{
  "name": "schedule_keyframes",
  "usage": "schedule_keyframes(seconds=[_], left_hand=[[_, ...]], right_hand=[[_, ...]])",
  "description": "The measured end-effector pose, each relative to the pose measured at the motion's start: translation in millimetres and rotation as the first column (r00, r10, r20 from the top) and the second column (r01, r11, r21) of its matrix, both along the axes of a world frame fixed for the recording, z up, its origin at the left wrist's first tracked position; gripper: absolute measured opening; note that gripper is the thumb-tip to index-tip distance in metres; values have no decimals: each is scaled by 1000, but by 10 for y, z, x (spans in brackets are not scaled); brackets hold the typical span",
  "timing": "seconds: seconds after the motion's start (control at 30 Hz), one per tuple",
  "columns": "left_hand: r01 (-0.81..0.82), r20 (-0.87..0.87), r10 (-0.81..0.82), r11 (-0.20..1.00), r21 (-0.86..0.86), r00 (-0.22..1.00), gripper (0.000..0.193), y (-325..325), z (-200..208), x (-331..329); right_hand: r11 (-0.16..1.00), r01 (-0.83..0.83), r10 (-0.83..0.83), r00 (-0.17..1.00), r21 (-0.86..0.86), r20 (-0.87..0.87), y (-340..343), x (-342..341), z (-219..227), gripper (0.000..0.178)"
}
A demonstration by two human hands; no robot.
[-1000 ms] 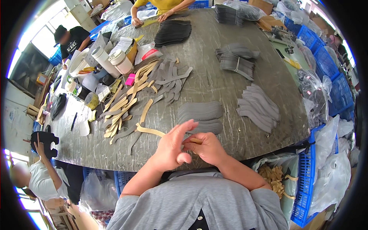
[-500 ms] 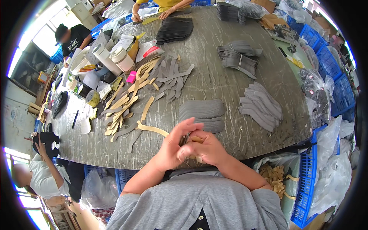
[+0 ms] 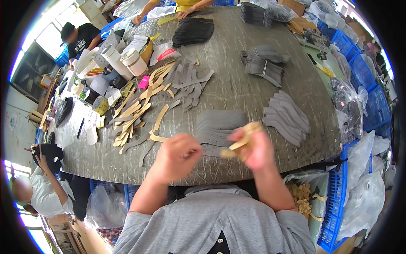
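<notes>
Since the earlier frame, the left hand (image 3: 177, 154) and the right hand (image 3: 261, 152) have moved away from each other. Under them is the wide table (image 3: 232, 94); on it, just beyond, lies a grey stack of strips (image 3: 220, 122). The right hand pinches a curled tan strip (image 3: 242, 143), blurred, above the table. The left is curled; what it grips, one cannot tell.

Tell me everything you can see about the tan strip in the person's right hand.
The tan strip is narrow and pale yellowish-brown, perhaps leather or something similar. It looks bent or folded, though motion blur hides its edges and exact shape. The fingers of the right hand hold it over the near part of the table, one end jutting out toward the left.
</notes>
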State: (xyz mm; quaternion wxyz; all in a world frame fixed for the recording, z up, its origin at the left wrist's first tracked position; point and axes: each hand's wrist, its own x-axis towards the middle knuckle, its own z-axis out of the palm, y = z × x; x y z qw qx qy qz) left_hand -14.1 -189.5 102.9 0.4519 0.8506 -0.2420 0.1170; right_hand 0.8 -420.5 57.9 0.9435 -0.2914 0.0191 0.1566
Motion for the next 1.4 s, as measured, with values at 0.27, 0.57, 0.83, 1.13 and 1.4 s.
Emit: schedule_keyframes(seconds=[0.27, 0.57, 0.83, 1.13, 1.4], left_hand=[[-318, -769, 84, 934, -161, 633, 6, 515, -376, -115], [-275, -838, 7, 946, -171, 546, 7, 341, -680, 34], [-316, -869, 12, 934, -167, 495, 9, 412, -769, 48], [-201, -692, 292, 956, 212, 660, 14, 306, -940, 64], [-180, -650, 308, 949, 257, 694, 14, 295, -928, 73]], right_hand=[[372, 394, -209, 918, -840, 338, -852, 25, -106, 10], [723, -101, 167, 985, -684, 32, -347, -66, -556, 8], [542, -64, 142, 990, -838, 17, -237, -5, -631, 12], [393, 60, 84, 991, -918, 101, -112, -12, -760, 13], [324, 76, 91, 990, -943, 111, -92, -2, -772, 15]])
